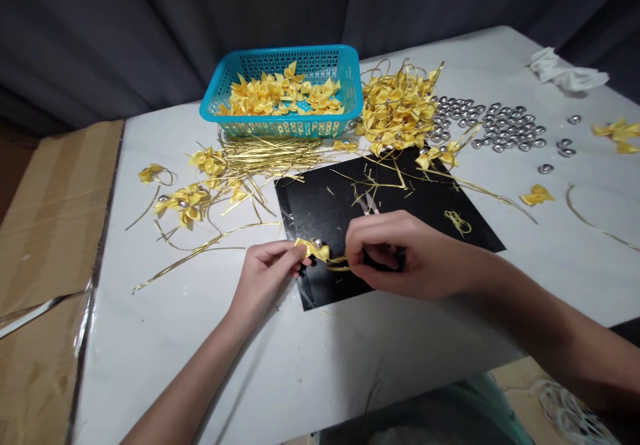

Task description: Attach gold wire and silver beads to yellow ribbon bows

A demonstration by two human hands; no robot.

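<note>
A small yellow ribbon bow (317,250) with a silver bell-like bead (318,242) is pinched between the thumb and fingers of my left hand (275,262). Gold cord (338,264) runs from the bow to the fingertips of my right hand (400,252), which are pressed together on it. Both hands are over a black mat (320,208). Scissors (370,204) lie on the mat just beyond my right hand, their handles hidden by it. Gold cord scraps (457,222) are scattered on the mat.
A teal basket (283,120) of yellow bows stands at the back. Gold cords (273,158) lie before it. Right of it are a pile of corded bows (397,108), silver beads (510,127) and a white cloth (567,73). More bows (187,202) lie left.
</note>
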